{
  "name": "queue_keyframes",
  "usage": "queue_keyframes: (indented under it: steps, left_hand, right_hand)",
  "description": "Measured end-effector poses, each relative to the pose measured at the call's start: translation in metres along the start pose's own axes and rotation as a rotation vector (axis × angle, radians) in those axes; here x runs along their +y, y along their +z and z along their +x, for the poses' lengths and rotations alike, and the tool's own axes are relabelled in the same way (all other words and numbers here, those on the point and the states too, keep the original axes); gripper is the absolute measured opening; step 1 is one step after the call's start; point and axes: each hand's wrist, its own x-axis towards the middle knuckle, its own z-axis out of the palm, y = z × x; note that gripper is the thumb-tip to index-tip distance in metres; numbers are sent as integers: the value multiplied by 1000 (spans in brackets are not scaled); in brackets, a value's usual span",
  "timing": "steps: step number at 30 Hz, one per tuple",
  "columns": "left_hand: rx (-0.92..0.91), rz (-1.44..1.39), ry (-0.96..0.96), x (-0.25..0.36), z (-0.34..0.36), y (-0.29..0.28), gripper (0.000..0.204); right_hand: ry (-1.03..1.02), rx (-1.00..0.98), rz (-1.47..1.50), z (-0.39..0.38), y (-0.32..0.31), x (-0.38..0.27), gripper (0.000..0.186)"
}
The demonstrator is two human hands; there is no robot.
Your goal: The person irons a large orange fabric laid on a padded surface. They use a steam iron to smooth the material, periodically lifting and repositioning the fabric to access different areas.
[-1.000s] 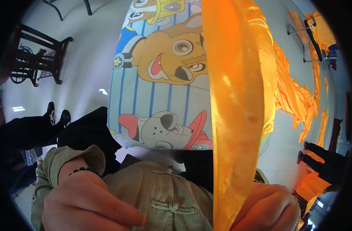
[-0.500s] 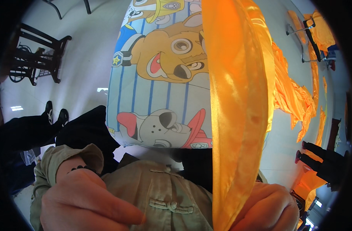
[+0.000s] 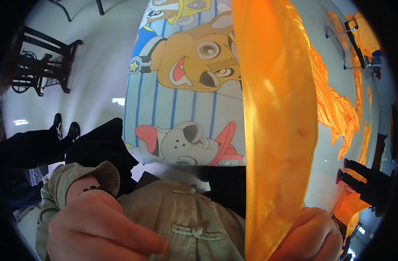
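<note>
A long strip of shiny orange satin fabric (image 3: 277, 130) runs from the top edge down toward my body. At its near end my right hand (image 3: 312, 235) is closed with bent fingers beside the satin, which it grips; the fingertips are hidden. My left hand (image 3: 96, 226) is held in front of my jacket at the lower left, curled into a pinch; whatever is between its fingers does not show. Under the strip lies a long padded surface (image 3: 186, 104) covered in pale blue striped cloth printed with cartoon dogs.
More orange fabric (image 3: 334, 108) hangs and lies in folds on the right, some by a metal-framed chair (image 3: 349, 43). A black iron stand with a wheel (image 3: 46, 65) is at the far left. Other people's dark-clothed legs show at left (image 3: 29, 143) and right (image 3: 364, 187).
The satin strip and my right hand have shifted slightly to the right in the picture, and the strip looks wider and flatter. My left hand keeps nearly the same pose.
</note>
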Motion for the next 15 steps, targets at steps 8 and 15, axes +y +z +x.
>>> queue_keyframes:
  steps: [8, 15]
  left_hand:
    - [-4, -9, -76, 5, 7, 2, 10]
    - [-208, -58, 121, -9, 15, -14, 9]
  right_hand:
    - [239, -229, 6, 19, -20, -17, 7]
    - [49, -121, 100, 7, -7, 1, 4]
